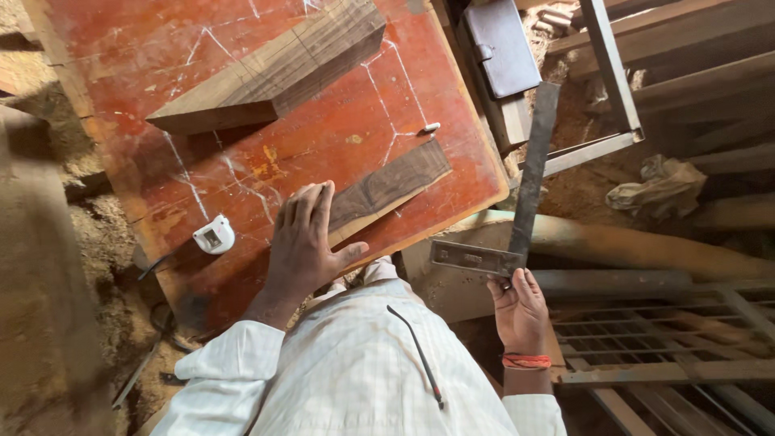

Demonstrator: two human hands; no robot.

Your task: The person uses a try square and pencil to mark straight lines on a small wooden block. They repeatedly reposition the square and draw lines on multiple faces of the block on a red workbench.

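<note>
Our left hand (303,242) lies flat, fingers spread and pointing toward 12 o'clock, pressing on the near end of a thin dark wooden strip (387,187) that runs from the hand toward 2 o'clock across the red surface (339,133). Our right hand (521,311), wearing an orange band at the wrist, is well apart at 3 o'clock from the left, off the surface's edge, closed around the corner of a metal try square (517,210). The square's long blade rises toward 12 o'clock from the hand; its short stock points toward 9 o'clock, ending near the strip's near end but not touching it.

At 11 o'clock from the left hand a thick wooden block (274,69) rests on the surface over white chalk lines. A small white tape measure (215,236) lies just beside the left hand at 9 o'clock. A crumpled cloth (658,187) sits at 2 o'clock from the right hand among timber.
</note>
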